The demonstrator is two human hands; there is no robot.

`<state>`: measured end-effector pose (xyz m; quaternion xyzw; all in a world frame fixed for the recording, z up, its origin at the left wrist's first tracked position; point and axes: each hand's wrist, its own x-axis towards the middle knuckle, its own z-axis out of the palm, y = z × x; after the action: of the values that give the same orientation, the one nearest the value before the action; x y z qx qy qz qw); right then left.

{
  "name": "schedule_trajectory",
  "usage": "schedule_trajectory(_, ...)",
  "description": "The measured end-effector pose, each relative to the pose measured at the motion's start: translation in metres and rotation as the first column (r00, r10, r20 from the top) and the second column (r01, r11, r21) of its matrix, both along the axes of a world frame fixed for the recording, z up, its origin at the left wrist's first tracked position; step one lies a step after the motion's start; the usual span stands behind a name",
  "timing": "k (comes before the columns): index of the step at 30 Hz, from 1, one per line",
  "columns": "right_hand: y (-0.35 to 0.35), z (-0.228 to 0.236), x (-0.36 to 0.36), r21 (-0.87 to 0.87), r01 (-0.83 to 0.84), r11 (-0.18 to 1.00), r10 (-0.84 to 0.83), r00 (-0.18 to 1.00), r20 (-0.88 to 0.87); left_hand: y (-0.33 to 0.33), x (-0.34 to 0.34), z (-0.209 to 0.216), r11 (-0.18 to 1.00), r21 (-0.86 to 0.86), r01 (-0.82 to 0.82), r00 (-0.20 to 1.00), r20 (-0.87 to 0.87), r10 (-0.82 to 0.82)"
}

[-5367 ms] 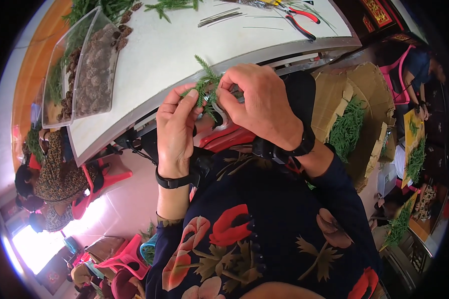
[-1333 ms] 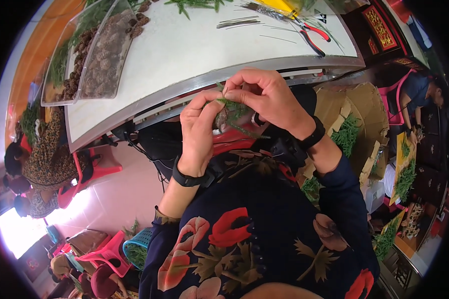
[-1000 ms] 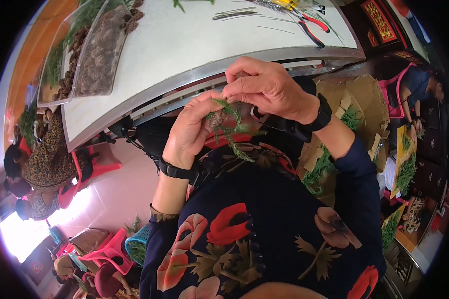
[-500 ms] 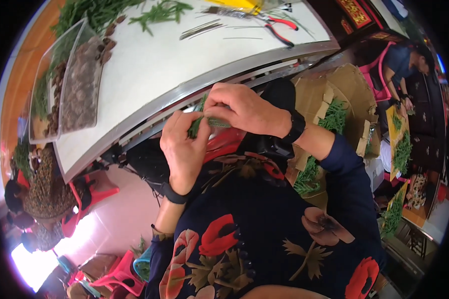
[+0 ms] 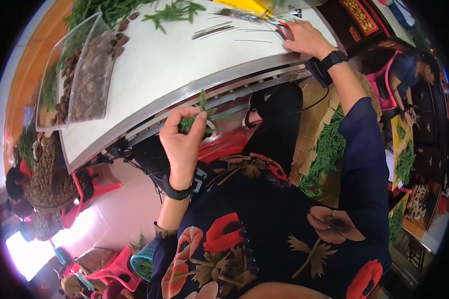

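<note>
My left hand (image 5: 181, 144) pinches a small green artificial pine sprig (image 5: 187, 123) between thumb and fingers, in front of the table's near edge. One tip of the sprig stands up past the thumb. My right hand (image 5: 310, 41) reaches over the table's far right corner, its fingers closing around the red-handled pliers (image 5: 282, 33). Its fingers partly cover the pliers. Thin dark wires (image 5: 213, 30) lie on the white table (image 5: 164, 60) to the left of the pliers. A yellow packet (image 5: 244, 6) lies behind them.
Clear plastic bins (image 5: 105, 94) with brown pine cones stand at the table's left, near loose green sprigs (image 5: 172, 14). An open cardboard box (image 5: 309, 142) of greenery sits at my right. Other people work at both sides, near pink chairs (image 5: 97, 187).
My right hand has left the sprig and moved up and right to the pliers on the table. My left hand stays in place, still holding the sprig.
</note>
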<state>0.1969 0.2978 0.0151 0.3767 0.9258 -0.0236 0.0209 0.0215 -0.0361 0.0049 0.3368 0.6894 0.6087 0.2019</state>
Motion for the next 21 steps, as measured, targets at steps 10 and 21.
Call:
schedule_trajectory(10,0.019,-0.035,0.003,0.313,-0.11,0.943,0.13,0.991,-0.044,-0.006,-0.012,0.004,0.998,0.0,0.057,0.773,0.633,-0.044)
schedule_trajectory(21,-0.049,0.016,0.009,0.038,0.027,0.999,0.002,0.789,-0.614,-0.004,-0.013,0.017,0.99,0.068,0.123,0.554,0.823,-0.126)
